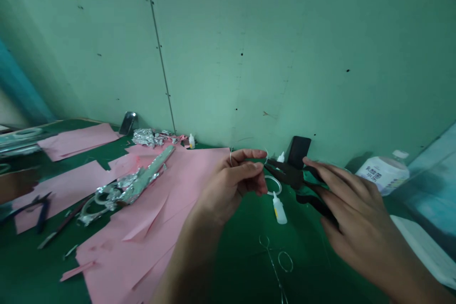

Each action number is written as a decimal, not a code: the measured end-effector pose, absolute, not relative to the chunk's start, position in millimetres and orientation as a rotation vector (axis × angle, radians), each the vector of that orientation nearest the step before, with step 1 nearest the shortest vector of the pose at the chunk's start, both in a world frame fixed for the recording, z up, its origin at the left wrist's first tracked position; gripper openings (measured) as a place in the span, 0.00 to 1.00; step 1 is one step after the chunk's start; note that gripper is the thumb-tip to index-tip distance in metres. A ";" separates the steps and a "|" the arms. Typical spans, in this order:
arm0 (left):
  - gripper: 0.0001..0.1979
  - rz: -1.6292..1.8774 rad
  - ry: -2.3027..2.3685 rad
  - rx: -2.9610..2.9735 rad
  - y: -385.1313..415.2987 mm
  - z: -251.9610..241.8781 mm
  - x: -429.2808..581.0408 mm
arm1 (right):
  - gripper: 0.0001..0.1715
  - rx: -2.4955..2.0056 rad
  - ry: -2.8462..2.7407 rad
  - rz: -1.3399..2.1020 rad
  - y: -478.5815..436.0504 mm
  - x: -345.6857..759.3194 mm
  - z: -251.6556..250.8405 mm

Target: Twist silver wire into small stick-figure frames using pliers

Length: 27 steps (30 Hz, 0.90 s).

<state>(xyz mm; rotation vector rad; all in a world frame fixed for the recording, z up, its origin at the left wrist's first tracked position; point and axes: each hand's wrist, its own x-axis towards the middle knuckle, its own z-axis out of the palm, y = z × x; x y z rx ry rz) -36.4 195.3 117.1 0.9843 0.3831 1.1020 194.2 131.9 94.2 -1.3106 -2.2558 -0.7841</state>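
Observation:
My left hand (231, 185) pinches a thin silver wire (272, 185) between thumb and fingers, and the wire curves into a loop below them. My right hand (356, 199) grips the handles of black pliers (288, 175), whose jaws reach toward the wire near my left fingertips. Just below the loop, a small white glue bottle with a yellow label (280, 211) lies on the green cutting mat (242, 247). A wire shape like scissors (276, 256) lies flat on the mat, nearer to me.
Pink paper sheets (142, 209) spread left, under a foil-wrapped scissors shape (124, 190) and blue-handled pliers (41, 211). Crumpled foil (144, 137), a small bottle (191, 141) and a black phone (298, 152) stand along the green wall (228, 57). A white bottle (384, 173) stands right.

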 end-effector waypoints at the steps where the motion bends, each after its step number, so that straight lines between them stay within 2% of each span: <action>1: 0.07 1.107 0.388 0.989 195.3 116.9 -36.3 | 0.18 -1.311 -2.256 -0.779 132.0 194.4 94.1; 21: 0.08 1.124 0.458 1.006 195.2 117.0 -36.5 | 0.19 -1.318 -2.281 -0.807 130.6 197.1 93.4; 27: 0.09 1.120 0.442 0.993 195.8 116.1 -35.3 | 0.18 -1.335 -2.304 -0.723 129.1 200.1 93.0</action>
